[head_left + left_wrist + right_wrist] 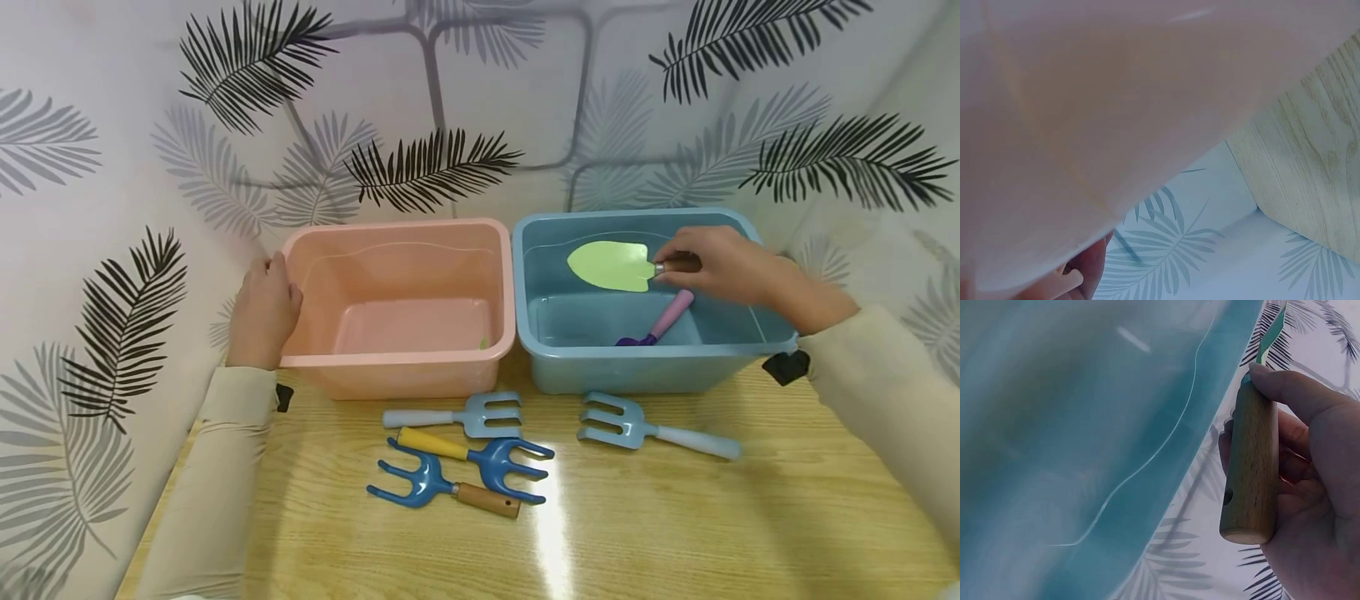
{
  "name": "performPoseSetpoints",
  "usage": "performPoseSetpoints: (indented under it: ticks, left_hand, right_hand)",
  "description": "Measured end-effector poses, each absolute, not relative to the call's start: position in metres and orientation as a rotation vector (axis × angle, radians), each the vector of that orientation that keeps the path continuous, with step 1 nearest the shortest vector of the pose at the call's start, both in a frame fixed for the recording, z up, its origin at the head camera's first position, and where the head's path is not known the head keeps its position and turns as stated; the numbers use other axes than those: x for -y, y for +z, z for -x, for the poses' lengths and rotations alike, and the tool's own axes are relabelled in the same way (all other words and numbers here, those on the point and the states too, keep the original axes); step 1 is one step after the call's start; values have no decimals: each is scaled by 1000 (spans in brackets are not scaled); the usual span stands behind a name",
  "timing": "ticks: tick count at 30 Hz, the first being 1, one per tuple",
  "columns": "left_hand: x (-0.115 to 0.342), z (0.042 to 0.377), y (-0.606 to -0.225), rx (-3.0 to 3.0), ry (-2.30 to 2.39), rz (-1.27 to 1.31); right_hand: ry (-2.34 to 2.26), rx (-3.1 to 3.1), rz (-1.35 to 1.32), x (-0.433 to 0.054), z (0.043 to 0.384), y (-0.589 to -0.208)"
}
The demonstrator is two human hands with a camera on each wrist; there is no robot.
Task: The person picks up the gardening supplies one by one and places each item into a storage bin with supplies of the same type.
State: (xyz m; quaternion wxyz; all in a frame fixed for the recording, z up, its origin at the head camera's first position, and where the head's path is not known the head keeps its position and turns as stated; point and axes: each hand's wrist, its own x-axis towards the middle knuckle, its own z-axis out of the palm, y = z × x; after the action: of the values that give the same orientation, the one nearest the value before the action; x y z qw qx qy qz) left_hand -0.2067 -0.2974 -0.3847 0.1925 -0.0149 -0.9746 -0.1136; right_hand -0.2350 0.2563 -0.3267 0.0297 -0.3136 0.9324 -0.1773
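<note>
My right hand [731, 265] holds a hand trowel by its brown wooden handle [1249, 465], thumb laid along the neck. The trowel's light green blade [609, 266] points left over the inside of the blue bin [645, 353]. Below it in that bin lies a tool with a pink-purple handle [672, 314] and a dark purple head, partly hidden by the front wall. My left hand [261, 317] grips the left rim of the pink bin [397, 359]. In the left wrist view the bin's wall fills most of the picture, with a fingertip [1091, 265] showing below it.
On the wooden table [637, 525] before the bins lie several hand forks: a pale blue one [491, 415], a blue one with yellow handle [506, 468], a blue one with wooden handle [429, 482] and another pale blue one [632, 423]. A leaf-patterned covering [480, 100] stands behind.
</note>
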Motion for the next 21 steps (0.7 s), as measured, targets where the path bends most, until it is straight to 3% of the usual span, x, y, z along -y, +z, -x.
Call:
performPoseSetpoints:
  ticks: [21]
  left_hand:
    - [299, 209, -385, 2751, -349, 13]
  right_hand:
    - [-333, -2655, 997, -211, 296, -337]
